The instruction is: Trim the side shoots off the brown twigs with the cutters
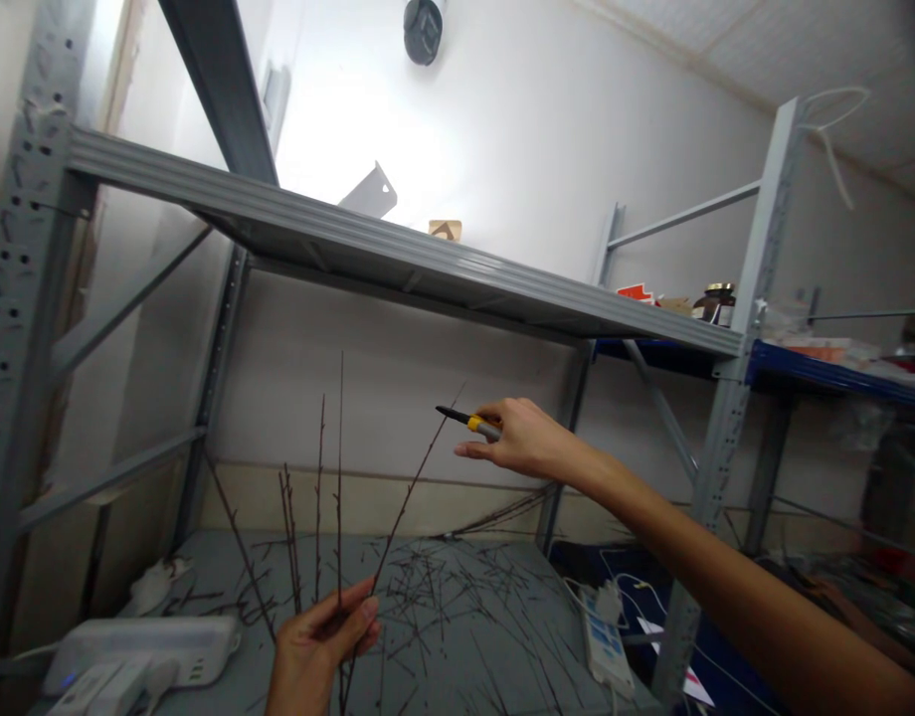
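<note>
Light, stiff and probably brittle, the thin twigs [339, 467] were bunched near their lower ends, where they were best held, in the curled left hand [317, 641] above a grey shelf [226, 567] strewn with loose twigs [443, 607], while a black-and-yellow marker [468, 420] was pinched in the right hand [528, 438].

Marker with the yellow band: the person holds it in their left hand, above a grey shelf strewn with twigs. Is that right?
No: the head view shows the marker in the right hand, not the left. The rest stands: it is above the grey shelf strewn with twigs.
</note>
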### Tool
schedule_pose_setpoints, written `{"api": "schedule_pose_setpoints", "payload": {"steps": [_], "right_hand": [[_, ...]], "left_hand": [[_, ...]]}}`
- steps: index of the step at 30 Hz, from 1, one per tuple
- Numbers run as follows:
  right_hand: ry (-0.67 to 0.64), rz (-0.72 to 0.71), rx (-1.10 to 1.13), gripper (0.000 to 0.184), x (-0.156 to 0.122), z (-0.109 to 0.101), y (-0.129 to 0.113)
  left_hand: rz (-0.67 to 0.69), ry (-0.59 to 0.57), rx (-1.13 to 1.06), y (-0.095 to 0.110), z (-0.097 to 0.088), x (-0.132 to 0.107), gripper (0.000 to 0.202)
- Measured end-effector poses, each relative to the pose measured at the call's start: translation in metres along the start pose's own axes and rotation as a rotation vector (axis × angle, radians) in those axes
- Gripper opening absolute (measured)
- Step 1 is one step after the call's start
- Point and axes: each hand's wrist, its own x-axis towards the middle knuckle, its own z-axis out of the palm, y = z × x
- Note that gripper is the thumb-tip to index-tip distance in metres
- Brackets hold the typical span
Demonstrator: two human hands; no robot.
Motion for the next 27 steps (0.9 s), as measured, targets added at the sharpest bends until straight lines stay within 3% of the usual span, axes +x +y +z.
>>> {"api": "schedule_pose_setpoints", "payload": {"steps": [7,11,15,20,27], "right_hand": [[0.07,0.002,-0.07,0.042,0.002,0.009,0.004],[0.104,0.018,-0.119,0.034,0.013,0.021,0.008],[0.133,0.019,-0.19,0.037,0.022,0.026,0.007],[0.186,-0.044,-0.266,0.038,0.006,0.03,-0.019],[0.191,-0.289,-0.441,0.041,-0.019,0.046,-0.074]], "left_hand": [[-0.007,-0.038,-0.053,0.0,-0.002,-0.002,0.053],[-0.052,-0.119,-0.019,0.003,-0.004,-0.001,0.052],[-0.083,-0.168,-0.016,0.003,-0.005,0.003,0.05],[-0.084,-0.168,-0.012,0.002,-0.005,0.009,0.047],[-0.031,-0.144,0.007,-0.001,0.0,0.012,0.05]]}}
